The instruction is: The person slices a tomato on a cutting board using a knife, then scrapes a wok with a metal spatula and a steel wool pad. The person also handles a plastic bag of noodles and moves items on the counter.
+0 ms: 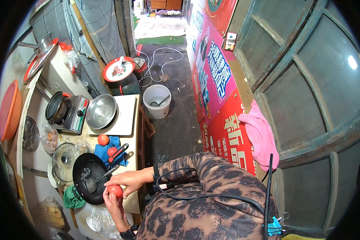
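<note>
My left hand (113,205) cups a red tomato (115,190) from below, near the rim of a black wok (79,171). My right hand (129,181) lies over the same tomato, its fingers and thumb spread around it. A metal ladle (91,185) rests in the wok, its handle leaning out over the rim below my right wrist. Some dark residue lies in the wok beside the ladle. Two more tomatoes, one at the back (103,139) and one by the wok's handle (112,151), sit on or by a blue cloth (103,153).
A steel bowl (101,111) sits on a white board (127,120) beside a gas stove (78,120) bearing a dark pot (54,108). A glass lid (58,168) and green cloth (73,197) flank the wok. A white bucket (157,112) stands on the floor.
</note>
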Demonstrator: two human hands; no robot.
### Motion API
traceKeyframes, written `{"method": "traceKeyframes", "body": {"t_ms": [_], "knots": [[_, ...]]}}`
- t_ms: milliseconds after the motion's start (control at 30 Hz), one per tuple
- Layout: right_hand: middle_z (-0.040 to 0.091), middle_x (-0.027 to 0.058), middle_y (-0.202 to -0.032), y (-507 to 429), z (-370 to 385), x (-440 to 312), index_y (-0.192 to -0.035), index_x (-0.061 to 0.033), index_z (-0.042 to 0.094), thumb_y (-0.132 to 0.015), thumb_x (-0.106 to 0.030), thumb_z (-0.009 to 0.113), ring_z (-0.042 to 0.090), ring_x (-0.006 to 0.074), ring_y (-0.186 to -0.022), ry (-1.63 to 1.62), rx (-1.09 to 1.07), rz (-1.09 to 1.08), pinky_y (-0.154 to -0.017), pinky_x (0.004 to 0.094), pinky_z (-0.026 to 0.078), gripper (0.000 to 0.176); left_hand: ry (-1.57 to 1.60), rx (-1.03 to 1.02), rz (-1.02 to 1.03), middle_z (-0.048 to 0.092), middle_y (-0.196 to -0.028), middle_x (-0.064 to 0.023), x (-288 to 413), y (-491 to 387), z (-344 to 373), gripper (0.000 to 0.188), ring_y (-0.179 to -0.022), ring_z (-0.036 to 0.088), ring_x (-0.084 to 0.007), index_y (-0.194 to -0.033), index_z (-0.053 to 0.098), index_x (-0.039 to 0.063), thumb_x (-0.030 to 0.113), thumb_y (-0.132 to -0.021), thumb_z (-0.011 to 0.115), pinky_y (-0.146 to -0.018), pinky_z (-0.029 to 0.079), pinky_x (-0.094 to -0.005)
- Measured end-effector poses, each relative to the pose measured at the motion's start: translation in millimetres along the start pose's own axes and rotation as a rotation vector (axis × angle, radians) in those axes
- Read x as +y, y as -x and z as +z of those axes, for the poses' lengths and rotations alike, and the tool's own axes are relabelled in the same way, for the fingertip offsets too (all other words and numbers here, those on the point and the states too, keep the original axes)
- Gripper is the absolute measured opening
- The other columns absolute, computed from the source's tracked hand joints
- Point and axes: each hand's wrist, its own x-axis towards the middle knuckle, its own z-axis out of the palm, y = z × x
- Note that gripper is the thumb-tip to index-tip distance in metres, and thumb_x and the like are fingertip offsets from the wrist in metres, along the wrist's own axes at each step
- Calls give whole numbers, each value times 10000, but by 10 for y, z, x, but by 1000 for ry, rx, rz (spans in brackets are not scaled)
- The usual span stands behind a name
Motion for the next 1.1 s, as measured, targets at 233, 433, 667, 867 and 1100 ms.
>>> {"method": "traceKeyframes", "body": {"t_ms": [233,433,667,867,1100], "knots": [[557,165,-1283,181,-425,218,-1392,-47,469,-783,-281,842,562,310,-1196,-315,2,38,-1009,399,462,752,-103,71,-10,526,-1322,-119,-102,-270,507,520,-1095,610,-198,-1396,435,52,322,-988,610,-856,547,-318],[557,148,-1279,206,-466,491,-1362,-54,478,-757,-252,863,591,260,-1179,-205,-32,266,-944,386,551,744,72,124,-177,576,-1277,-201,-81,-44,409,664,-1017,674,-235,-1530,208,63,343,-1031,545,-838,576,-330],[596,139,-1194,173,-760,813,-1304,-8,489,-718,-210,872,629,225,-1057,-79,191,573,-926,347,529,729,-2,400,-158,596,-1288,-178,-90,469,-328,576,-1034,654,-196,-1478,322,23,308,-1033,550,-879,547,-309],[574,196,-1192,-489,-997,1190,-1302,-18,499,-706,-248,854,591,345,-1083,309,90,412,-956,409,486,731,-22,611,-128,608,-1261,-171,-161,888,-836,509,-1047,636,-192,-1439,387,-7,265,-1038,544,-890,526,-309],[595,184,-1130,-1669,-864,2020,-1191,-57,547,-682,-294,845,616,383,-1044,739,-195,390,-889,447,516,636,-64,791,-152,613,-1252,-154,-202,1225,-759,454,-1043,634,-181,-1417,419,-7,225,-1043,528,-887,520,-299]]}}
